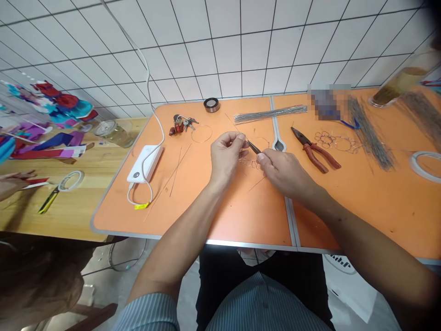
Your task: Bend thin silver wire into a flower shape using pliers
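My left hand [225, 154] is closed in a pinch on a thin wire piece [248, 161] with small loops, held just above the orange table [213, 202]. My right hand [284, 172] is closed around small dark pliers [254, 147], whose tip points up-left and meets the wire beside my left fingers. Loose straight wires [175, 168] lie on the table left of my hands.
Red-handled pliers [315, 151], a looped wire flower [336, 140], a bundle of straight wires [270, 114], a tape roll [211, 104], keys [181, 124] and a white power bank [144, 163] with cable lie around. Another person's hand [14, 181] rests on the wooden table at left.
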`<state>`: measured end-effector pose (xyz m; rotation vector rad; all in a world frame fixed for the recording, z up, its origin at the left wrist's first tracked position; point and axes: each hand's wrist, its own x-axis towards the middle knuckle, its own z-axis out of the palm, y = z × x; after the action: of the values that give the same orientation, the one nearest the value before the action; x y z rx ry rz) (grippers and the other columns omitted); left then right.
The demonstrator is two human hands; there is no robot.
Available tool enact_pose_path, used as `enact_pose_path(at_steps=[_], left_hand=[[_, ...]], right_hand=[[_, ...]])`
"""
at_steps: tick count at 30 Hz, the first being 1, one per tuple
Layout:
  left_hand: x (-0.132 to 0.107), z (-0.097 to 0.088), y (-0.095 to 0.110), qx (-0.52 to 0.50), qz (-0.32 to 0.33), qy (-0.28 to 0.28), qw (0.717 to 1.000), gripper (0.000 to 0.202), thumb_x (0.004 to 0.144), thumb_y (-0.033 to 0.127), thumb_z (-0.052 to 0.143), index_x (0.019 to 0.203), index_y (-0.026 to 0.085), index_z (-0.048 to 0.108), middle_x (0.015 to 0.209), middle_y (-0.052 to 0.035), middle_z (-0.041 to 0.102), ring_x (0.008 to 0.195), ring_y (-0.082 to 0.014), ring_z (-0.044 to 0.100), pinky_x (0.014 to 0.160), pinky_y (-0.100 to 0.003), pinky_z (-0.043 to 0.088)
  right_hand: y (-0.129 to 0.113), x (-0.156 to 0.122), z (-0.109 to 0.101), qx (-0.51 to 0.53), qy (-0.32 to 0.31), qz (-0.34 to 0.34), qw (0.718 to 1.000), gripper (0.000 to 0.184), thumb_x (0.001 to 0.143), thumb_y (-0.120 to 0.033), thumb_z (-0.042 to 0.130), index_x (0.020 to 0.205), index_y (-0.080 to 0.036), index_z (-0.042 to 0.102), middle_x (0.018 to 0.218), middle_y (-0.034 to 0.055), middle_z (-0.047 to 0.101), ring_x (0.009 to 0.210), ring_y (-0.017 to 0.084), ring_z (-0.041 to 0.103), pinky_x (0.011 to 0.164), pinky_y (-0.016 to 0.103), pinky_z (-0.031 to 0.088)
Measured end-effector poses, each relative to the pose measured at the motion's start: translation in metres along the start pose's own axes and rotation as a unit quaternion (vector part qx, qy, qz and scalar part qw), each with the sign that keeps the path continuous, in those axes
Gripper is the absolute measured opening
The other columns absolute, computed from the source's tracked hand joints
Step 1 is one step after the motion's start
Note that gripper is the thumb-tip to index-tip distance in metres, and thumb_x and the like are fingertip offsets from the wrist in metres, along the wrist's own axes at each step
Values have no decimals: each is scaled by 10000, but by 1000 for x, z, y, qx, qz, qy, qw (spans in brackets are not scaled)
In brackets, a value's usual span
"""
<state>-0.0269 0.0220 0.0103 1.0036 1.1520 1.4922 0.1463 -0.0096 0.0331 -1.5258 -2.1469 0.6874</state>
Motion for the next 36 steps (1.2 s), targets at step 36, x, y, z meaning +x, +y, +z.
enact_pose_path(at_steps=[36], left_hand=[[-3, 4, -1, -81, -23, 17, 996, 325, 830, 435, 939, 843, 188, 727, 852, -17, 720, 793, -136, 698, 715, -242, 619]], right_hand=[[-4, 2, 4, 42, 0, 13, 999, 392, 1142, -397, 371, 850, -236, 577, 818, 69, 710, 752, 222, 617, 723, 359, 369]])
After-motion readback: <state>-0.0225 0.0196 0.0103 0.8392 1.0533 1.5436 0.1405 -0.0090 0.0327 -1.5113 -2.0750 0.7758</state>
